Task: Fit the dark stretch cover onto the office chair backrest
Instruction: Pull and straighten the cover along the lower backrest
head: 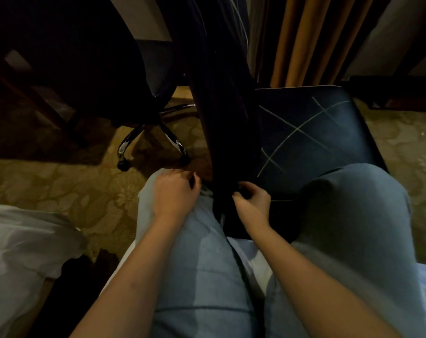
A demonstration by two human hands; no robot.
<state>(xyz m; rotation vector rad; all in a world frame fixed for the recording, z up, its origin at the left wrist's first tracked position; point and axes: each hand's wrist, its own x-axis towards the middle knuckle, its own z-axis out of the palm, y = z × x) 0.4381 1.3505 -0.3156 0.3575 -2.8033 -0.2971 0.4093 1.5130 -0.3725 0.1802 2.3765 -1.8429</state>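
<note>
The right hand (253, 201) has its thumb and fingers curled in, and it pinches the lower end of the dark stretch cover (221, 118). The left hand (175, 193) lies on the left knee (182, 252), just beside the cover, with the fingers bent toward the cloth. I cannot tell whether it holds an edge of the cover or only rests there.

The cover is between the two hands. From there it goes away from the person as one long, narrow, dark band up to the top border of the view. Its upper end is not visible.

Both knees are in light blue jeans. The right knee (353, 203) is raised, on the outer side of the right hand. Behind the hands, between the legs, there is a white cloth (253, 262).

Beyond the right hand stands a navy seat (311, 132) with thin pale lines that cross each other. It is just beside the cover band. Further behind this seat hangs an orange curtain (304, 37).

Beyond the left hand, on the other side of the band, stands the office chair (124, 81). It is very dark, so its backrest is hard to make out. Its chrome base (175, 140) with casters stands on a patterned carpet (73, 191).

To the outer side of the left forearm, near the person, lies white bedding (24, 245).
</note>
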